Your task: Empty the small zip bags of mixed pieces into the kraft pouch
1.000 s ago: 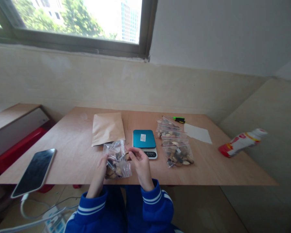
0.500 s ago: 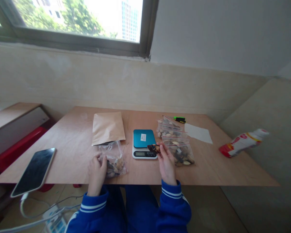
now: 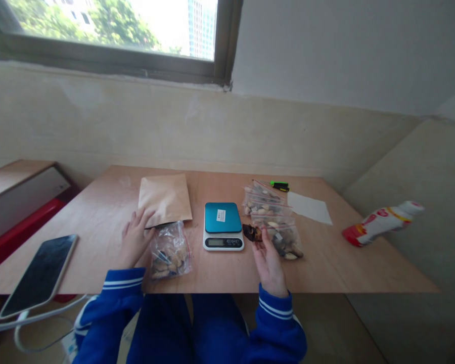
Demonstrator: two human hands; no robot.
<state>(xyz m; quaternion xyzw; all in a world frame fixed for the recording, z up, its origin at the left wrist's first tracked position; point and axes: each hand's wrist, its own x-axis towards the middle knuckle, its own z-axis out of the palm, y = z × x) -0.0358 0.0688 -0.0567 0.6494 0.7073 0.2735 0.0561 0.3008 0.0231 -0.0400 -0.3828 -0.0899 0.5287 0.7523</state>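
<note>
My right hand [image 3: 270, 263] pinches a dark brown dried piece [image 3: 252, 233] between thumb and fingers, just right of the kitchen scale [image 3: 223, 241]. The scale has a blue-green top plate with a white label, and nothing lies on it. My left hand [image 3: 135, 235] has its fingers apart at the lower left corner of the brown paper pouch [image 3: 167, 197]; whether it touches the pouch I cannot tell. Below the pouch lies a clear zip bag [image 3: 170, 255] of dried brown pieces. Several similar filled bags [image 3: 282, 237] overlap beyond my right hand.
A white paper sheet [image 3: 309, 207] and a green-and-black pen-like item [image 3: 279, 185] lie at the back right. Farther right stands a red-and-white bottle [image 3: 381, 222]. A phone [image 3: 41, 273] with a white cable sits at the left, by the front edge of the wooden table [image 3: 326, 273].
My left hand has left the clear bag and moved up and left to the pouch, fingers spreading. My right hand has shifted slightly right, off the scale, still with the dark piece.
</note>
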